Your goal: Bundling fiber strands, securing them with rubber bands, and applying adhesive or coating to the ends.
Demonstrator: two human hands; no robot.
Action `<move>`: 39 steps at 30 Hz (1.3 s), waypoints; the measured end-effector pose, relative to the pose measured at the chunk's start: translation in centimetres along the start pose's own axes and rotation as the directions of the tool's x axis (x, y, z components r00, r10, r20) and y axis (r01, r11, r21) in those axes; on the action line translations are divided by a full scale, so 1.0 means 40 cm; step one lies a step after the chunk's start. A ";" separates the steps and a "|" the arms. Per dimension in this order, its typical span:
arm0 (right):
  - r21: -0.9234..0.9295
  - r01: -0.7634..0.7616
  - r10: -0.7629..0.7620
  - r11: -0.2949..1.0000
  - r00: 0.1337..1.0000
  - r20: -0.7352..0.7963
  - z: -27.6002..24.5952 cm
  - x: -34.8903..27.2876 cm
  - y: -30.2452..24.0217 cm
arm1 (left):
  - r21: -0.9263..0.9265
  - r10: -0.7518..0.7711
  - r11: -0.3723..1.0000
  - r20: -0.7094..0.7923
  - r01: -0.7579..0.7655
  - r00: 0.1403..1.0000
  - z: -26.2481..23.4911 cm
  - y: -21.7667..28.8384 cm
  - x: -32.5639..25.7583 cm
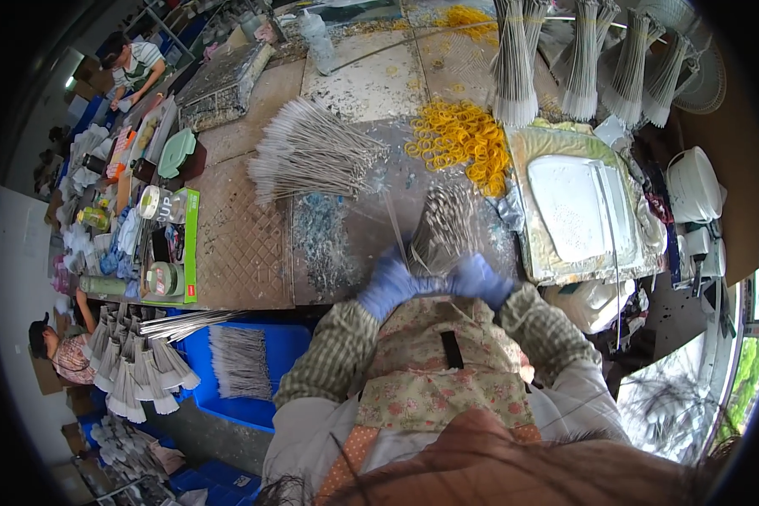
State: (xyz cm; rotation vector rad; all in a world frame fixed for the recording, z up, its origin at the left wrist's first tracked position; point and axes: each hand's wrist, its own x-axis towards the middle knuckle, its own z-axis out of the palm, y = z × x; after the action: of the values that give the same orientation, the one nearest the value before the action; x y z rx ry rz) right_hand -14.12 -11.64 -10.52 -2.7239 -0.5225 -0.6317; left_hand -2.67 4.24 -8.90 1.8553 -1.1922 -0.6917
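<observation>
Both my hands wear blue gloves and meet at the table's near edge, close to my apron. My left hand [386,283] and my right hand [482,281] are closed on the near end of a bundle of thin wire-stemmed brushes [443,221]. Its looped metal ends point away from me; the near end is hidden by the hands. A pale stem [395,226] sticks out at the bundle's left. Beyond it lies a loose heap of the same brushes [312,152], whitish bristles to the left. Yellow rubber bands [464,142] are piled at the far right.
Tied brush bundles [514,67] stand at the far right. Right of my hands is a stained tray with a white slab [578,202]. A green-edged box [191,244] with jars sits left. Below the table is a blue bin [291,341]. Two people work at the left.
</observation>
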 end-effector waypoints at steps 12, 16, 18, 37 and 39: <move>0.841 -0.298 0.638 -0.452 0.551 0.538 -0.113 -0.062 -0.296 | -0.697 -0.215 0.709 -0.069 0.107 0.974 0.118 0.112 -0.226; 0.840 -0.354 0.642 -0.411 0.541 0.543 -0.041 -0.124 -0.290 | -0.462 -0.337 0.835 0.003 0.300 0.941 0.144 0.073 -0.243; 0.764 -0.408 0.616 -0.500 0.452 0.645 -0.005 -0.141 -0.273 | -0.597 -0.395 0.719 0.069 0.355 0.916 0.154 0.049 -0.227; 0.810 -0.585 0.183 -0.027 0.794 0.579 -0.061 -0.047 -0.188 | -0.980 0.167 0.189 0.102 0.070 0.981 -0.025 0.077 -0.117; 0.853 -0.514 0.316 0.088 0.827 0.466 -0.083 -0.036 -0.158 | -0.914 0.161 0.405 0.046 -0.024 0.986 -0.070 0.130 -0.093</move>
State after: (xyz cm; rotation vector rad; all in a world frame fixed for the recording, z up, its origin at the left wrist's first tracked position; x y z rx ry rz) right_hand -19.13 -7.63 -7.06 -1.4777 -0.0257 0.1510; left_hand -4.44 7.40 -2.91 0.7768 -0.6899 -1.1249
